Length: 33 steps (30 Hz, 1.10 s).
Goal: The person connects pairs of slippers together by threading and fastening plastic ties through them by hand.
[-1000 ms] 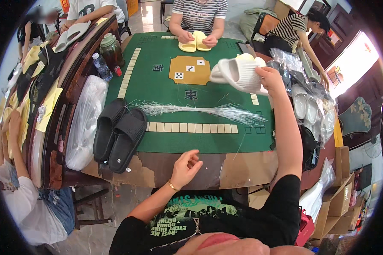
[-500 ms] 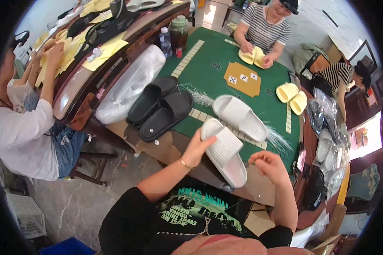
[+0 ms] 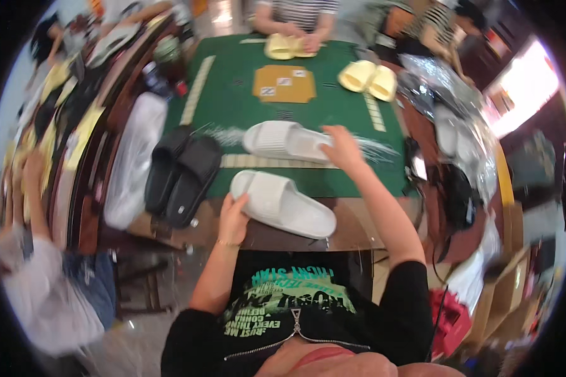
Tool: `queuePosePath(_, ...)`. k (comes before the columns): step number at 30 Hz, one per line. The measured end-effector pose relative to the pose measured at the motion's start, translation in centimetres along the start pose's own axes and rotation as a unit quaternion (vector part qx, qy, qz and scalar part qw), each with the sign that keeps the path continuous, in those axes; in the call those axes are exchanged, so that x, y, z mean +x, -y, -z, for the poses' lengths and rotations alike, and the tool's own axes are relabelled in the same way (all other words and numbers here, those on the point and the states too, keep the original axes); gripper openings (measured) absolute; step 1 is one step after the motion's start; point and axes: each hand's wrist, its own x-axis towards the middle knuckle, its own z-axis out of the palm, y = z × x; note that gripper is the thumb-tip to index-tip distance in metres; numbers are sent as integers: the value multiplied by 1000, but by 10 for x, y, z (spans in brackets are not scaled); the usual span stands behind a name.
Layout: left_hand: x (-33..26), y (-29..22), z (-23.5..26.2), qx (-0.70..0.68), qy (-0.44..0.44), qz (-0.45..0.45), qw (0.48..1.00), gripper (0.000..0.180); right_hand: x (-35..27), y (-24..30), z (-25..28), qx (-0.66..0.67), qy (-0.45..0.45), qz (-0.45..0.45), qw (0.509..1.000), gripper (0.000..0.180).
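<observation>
My left hand is closed on the toe-side edge of a white slide slipper with a ribbed strap, at the near edge of the green table top. This slipper lies slantwise, its heel pointing right and toward me. Beyond it lies a second white slipper, toe to the left. My right hand reaches across and has its fingers closed round that slipper's heel end. Thin white plastic strands spread beside the heel. A pair of black slippers sits left of my left hand.
Left of the black slippers lies a long plastic-wrapped bundle. Yellow slippers sit at the far right; a person across handles another yellow pair. Bagged grey slippers and a black cap-like item line the right side.
My right hand has moved forward from the near side to the far slipper's heel. The near slipper in my left hand has turned flatter across the table. The whole view has shifted.
</observation>
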Motion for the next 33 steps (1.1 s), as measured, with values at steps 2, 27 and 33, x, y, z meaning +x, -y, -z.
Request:
queuePosePath(2, -3, -1, 5, -1, 12, -2, 1000, 33, 22, 10, -26, 43, -11, 19, 999, 42)
queuePosePath(27, 64, -72, -85, 343, 127, -73, 928, 53, -44, 50, 104, -172, 85, -81, 978, 27)
queuePosePath(33, 68, -32, -70, 541, 109, -244, 797, 57, -94, -10, 53, -90, 169, -122, 974, 38)
